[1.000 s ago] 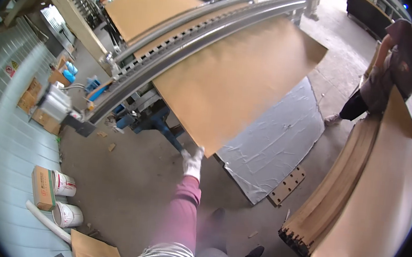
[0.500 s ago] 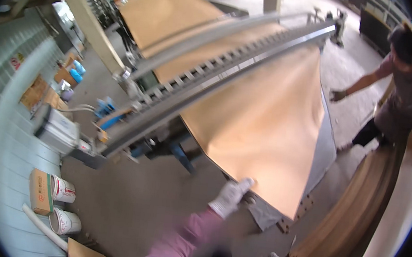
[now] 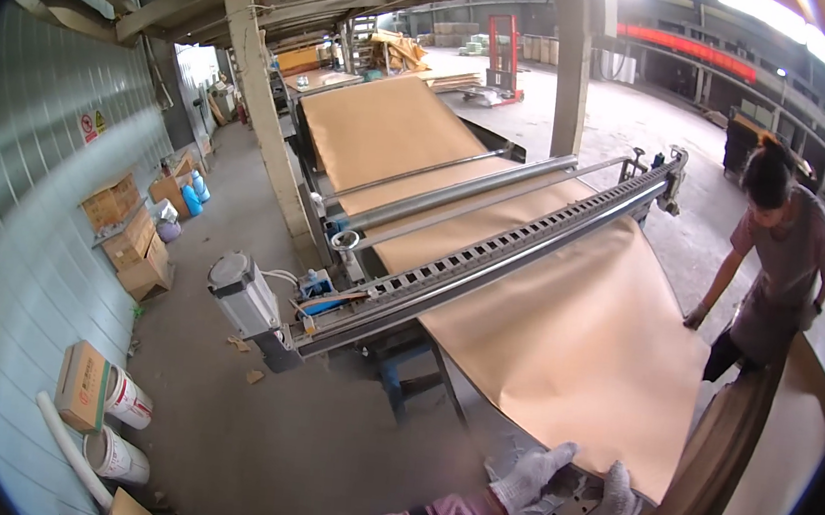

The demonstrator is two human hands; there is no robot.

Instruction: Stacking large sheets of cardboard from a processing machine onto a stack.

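A large tan sheet (image 3: 564, 344), smooth and slightly buckled, runs out of a long roller machine (image 3: 494, 251) toward me. My left hand (image 3: 532, 479), in a pale knit glove, pinches the sheet's near edge with the thumb on top. Close by, to its right, my gloved right hand (image 3: 617, 510) grips the same edge nearer the corner. The fingers under the sheet are hidden. At the sheet's right side a co-worker (image 3: 780, 256) leans in, one gloved hand (image 3: 696, 316) at its edge.
Stacked brown sheets (image 3: 712, 470) lie at the right, beside a pale curved sheet (image 3: 772, 476). A grey motor (image 3: 246, 295) juts from the machine's left end. Buckets (image 3: 117, 455) and a carton (image 3: 83, 386) stand along the left wall; a post (image 3: 573, 73) rises behind.
My right hand has come up from below and taken hold of the sheet's edge. The co-worker's hand has reached the sheet. My view has tilted up, showing more of the hall.
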